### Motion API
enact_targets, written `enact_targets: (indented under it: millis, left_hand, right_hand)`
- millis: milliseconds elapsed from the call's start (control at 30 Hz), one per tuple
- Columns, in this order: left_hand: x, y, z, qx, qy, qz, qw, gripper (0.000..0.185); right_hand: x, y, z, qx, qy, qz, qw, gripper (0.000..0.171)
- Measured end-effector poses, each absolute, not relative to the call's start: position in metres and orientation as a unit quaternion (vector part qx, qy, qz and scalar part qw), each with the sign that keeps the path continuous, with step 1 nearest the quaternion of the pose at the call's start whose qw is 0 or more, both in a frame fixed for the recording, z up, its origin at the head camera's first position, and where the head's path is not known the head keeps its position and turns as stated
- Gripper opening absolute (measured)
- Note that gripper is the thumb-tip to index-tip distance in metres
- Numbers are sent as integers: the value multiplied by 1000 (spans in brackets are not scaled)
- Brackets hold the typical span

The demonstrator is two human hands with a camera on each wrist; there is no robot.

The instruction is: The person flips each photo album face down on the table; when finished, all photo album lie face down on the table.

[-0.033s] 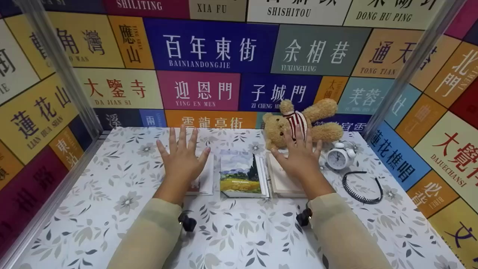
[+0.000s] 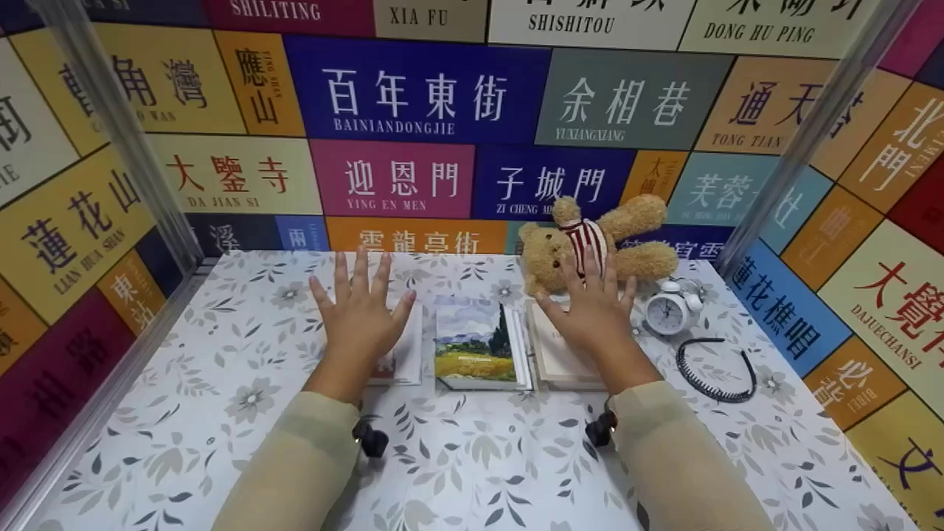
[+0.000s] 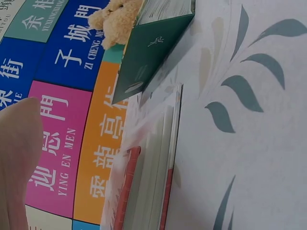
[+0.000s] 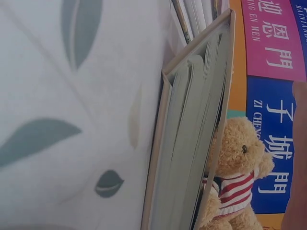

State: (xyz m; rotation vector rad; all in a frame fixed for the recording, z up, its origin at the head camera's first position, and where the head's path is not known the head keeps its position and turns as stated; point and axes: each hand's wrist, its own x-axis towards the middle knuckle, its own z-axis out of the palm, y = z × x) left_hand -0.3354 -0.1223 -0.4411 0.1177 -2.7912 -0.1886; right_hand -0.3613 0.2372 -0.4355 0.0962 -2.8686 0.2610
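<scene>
Three books in a row near the tabletop's [image 2: 221, 413] far edge: white book [image 2: 404, 354] mostly hidden under left hand [image 2: 360, 313], landscape-cover book [image 2: 478, 343] bare in the middle, cream book [image 2: 554, 352] partly covered by right hand [image 2: 594, 310]. Both hands flat, fingers straight and spread, palms down over the outer books, gripping nothing; actual contact hard to tell. Behind, by the far right corner: teddy bear [image 2: 590, 236], alarm clock [image 2: 666, 311], black headband [image 2: 715, 369].
</scene>
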Motion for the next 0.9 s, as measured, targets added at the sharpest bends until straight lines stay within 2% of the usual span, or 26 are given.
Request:
enact_targets:
  millis: [233, 567, 700, 900]
  left_hand:
    - [-333, -112, -440, 38, -983, -92, 153, 82]
    - [-325, -86, -436, 3, -973, -207, 101, 83]
    - [-321, -70, -435, -18, -962, -259, 79, 80]
    - [-313, -45, -436, -50, -946, -310, 74, 78]
  right_hand:
    - [-359, 246, -432, 24, -987, 111, 110, 90]
    - [-348, 268, -424, 39, -975, 175, 132, 89]
    - [-342, 279, -423, 39, -973, 195, 119, 90]
    - [-338, 294, -424, 30, -968, 232, 93, 90]
